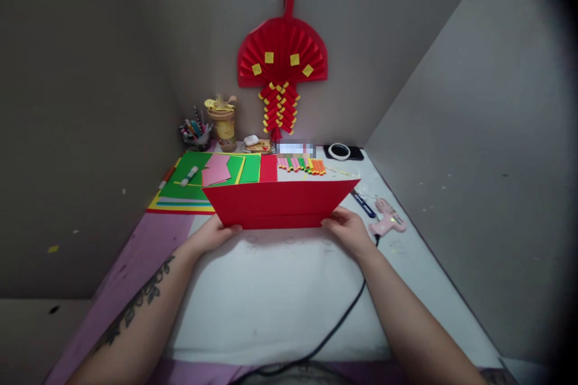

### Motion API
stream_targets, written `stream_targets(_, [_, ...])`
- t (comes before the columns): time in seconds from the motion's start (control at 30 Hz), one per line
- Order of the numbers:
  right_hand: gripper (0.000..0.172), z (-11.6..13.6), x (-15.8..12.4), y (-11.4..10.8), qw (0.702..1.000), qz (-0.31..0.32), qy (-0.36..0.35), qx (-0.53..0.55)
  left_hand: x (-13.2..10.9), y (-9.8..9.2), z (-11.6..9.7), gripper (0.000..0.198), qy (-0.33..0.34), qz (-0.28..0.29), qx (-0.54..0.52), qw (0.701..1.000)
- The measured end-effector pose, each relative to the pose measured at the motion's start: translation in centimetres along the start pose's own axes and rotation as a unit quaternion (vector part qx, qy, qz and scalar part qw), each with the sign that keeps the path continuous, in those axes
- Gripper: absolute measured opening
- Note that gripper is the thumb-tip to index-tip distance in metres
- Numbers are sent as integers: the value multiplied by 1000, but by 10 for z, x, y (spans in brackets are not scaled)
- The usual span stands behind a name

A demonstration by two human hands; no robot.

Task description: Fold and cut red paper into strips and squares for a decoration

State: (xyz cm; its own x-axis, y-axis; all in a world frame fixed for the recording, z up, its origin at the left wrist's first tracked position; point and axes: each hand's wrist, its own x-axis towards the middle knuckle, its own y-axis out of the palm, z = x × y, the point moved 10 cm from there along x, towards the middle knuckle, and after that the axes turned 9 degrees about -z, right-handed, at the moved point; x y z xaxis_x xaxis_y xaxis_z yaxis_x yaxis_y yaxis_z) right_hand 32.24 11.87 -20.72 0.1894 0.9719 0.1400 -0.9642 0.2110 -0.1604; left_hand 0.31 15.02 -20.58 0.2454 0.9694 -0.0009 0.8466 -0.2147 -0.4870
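Note:
A large sheet of red paper stands folded upward off the white table, its near edge down on the surface. My left hand grips the lower left corner, fingers tucked under the sheet. My right hand pinches the lower right corner. Both forearms reach in from the bottom of the view.
A stack of coloured paper sheets lies at the left with a glue stick on it. Rolled paper tubes sit behind the red sheet. A pink glue gun and its black cable lie at the right. A red paper fan hangs on the wall.

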Motion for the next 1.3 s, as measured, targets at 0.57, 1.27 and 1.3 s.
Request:
stream_targets(0.57, [17, 10, -3, 4, 995, 27, -39, -87, -3, -14, -6, 24, 95, 61, 67, 991])
stream_targets(1.27, [46, -41, -25, 7, 972, 76, 209, -71, -34, 9, 30, 37, -151, 85, 54, 983])
stream_targets(1.3, [45, -41, -26, 6, 972, 76, 205, -85, -36, 8, 30, 36, -150, 77, 67, 983])
